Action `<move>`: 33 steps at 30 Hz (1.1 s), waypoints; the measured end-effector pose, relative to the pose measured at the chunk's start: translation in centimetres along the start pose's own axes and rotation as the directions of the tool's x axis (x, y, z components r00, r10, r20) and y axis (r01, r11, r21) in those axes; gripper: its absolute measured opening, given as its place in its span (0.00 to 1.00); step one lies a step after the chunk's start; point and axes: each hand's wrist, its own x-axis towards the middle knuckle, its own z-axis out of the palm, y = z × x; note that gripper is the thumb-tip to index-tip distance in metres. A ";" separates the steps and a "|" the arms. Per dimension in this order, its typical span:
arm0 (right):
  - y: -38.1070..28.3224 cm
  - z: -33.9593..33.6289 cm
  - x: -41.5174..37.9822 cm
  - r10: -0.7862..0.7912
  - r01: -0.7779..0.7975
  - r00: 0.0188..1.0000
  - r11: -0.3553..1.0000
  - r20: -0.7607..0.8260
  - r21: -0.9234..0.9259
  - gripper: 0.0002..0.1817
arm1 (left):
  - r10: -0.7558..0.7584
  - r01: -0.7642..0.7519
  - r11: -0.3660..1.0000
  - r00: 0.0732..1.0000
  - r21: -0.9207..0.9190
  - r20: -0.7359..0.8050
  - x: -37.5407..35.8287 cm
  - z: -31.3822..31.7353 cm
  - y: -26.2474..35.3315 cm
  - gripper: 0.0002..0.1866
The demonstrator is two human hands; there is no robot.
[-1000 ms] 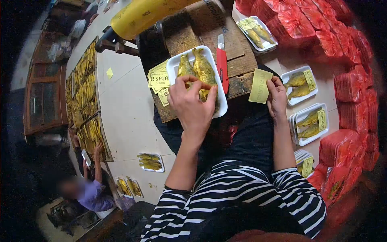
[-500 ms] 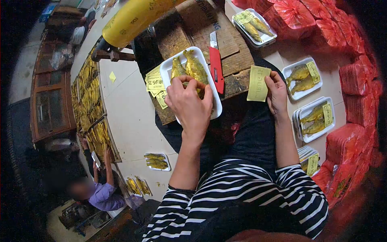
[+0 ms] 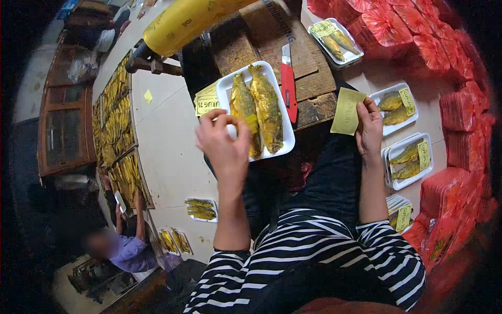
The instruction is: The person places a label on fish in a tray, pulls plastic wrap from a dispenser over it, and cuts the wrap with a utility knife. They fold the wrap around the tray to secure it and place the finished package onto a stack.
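Two yellow-brown fish (image 3: 267,107) lie side by side on a white foam tray (image 3: 289,145) in front of me. My left hand (image 3: 226,144), smeared by motion, is at the tray's lower left edge with its fingers curled over the left fish (image 3: 242,104). A blurred yellow patch shows beside those fingertips, and I cannot tell whether they hold it. My right hand (image 3: 369,131) pinches a yellow paper label (image 3: 346,111) between thumb and fingers, right of the tray. More printed labels (image 3: 207,102) lie under the tray's left side. A red box cutter (image 3: 288,89) rests on the wooden board (image 3: 316,112).
A yellow film roll (image 3: 183,26) is mounted at the top. Labelled fish trays (image 3: 412,161) stand on the right, with red-wrapped stacks (image 3: 449,193) beyond. At left, a person (image 3: 130,254) reaches toward racks of fish (image 3: 112,120). Small fish trays (image 3: 201,210) sit on the floor.
My left hand has moved left off the middle of the fish, uncovering more of both. The tray appears slightly further right and lower. My right hand still holds the label.
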 end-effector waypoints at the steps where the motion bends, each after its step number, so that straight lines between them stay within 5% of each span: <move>1: -0.5 1.0 -0.1 -0.019 0.019 1.000 1.000 0.000 -0.021 0.08 | -0.027 0.027 1.000 0.999 0.004 -0.018 -0.1 -0.6 -1.0 0.07; 4: -0.7 2.6 0.4 -0.088 0.092 0.996 0.985 0.029 -0.148 0.07 | -0.065 0.071 0.996 0.993 0.057 -0.100 -0.3 -2.8 -5.1 0.06; 7: -2.0 6.2 -0.3 -0.256 0.282 0.959 0.801 0.124 -0.527 0.07 | -0.138 0.162 0.977 0.975 0.137 -0.174 -1.1 -4.3 -13.0 0.08; 10: -1.8 10.2 -1.2 -0.493 0.719 0.689 0.370 0.532 -0.588 0.08 | -0.362 0.404 0.863 0.914 0.303 -0.184 -3.1 -4.6 -22.3 0.12; 12: -1.1 12.6 -2.2 -0.449 0.867 0.461 0.046 0.765 -0.496 0.12 | -0.454 0.469 0.756 0.878 0.456 -0.151 -6.1 -3.4 -27.5 0.14; 14: 1.1 13.7 -2.8 -0.334 0.936 0.315 -0.046 0.888 -0.349 0.11 | -0.478 0.415 0.653 0.875 0.634 -0.079 -10.2 -1.9 -31.6 0.15; 17: 2.8 14.7 -4.7 -0.104 0.955 0.270 -0.096 0.957 -0.280 0.11 | -0.676 0.443 0.488 0.737 0.752 0.004 -15.1 -0.4 -35.5 0.16; 20: 3.8 14.6 -5.3 -0.020 0.959 0.267 -0.089 0.963 -0.268 0.11 | -0.888 0.548 0.434 0.396 0.715 0.235 -14.7 -1.0 -36.9 0.20; 23: 3.7 13.9 -4.6 0.053 0.975 0.223 0.008 0.973 -0.224 0.11 | -0.827 0.583 0.521 0.524 0.623 0.202 -14.2 -0.5 -36.5 0.24; 25: 3.2 13.7 -4.1 0.036 0.969 0.238 0.062 0.970 -0.240 0.12 | -0.703 0.586 0.624 0.709 0.517 0.044 -13.5 1.3 -36.6 0.25; 27: 2.3 13.7 -3.8 -0.039 0.949 0.304 0.104 0.952 -0.298 0.13 | -0.430 0.414 0.858 0.903 0.302 -0.015 -10.9 2.7 -37.4 0.25; 30: 1.2 13.8 -3.5 -0.067 0.845 0.531 -0.028 0.845 -0.534 0.14 | -0.372 0.380 0.915 0.924 0.135 -0.084 -4.4 1.9 -32.8 0.15; 33: 0.8 11.8 -2.3 -0.034 0.800 0.600 0.016 0.799 -0.600 0.13 | -0.295 0.271 0.952 0.933 -0.139 -0.203 0.7 2.9 -30.6 0.09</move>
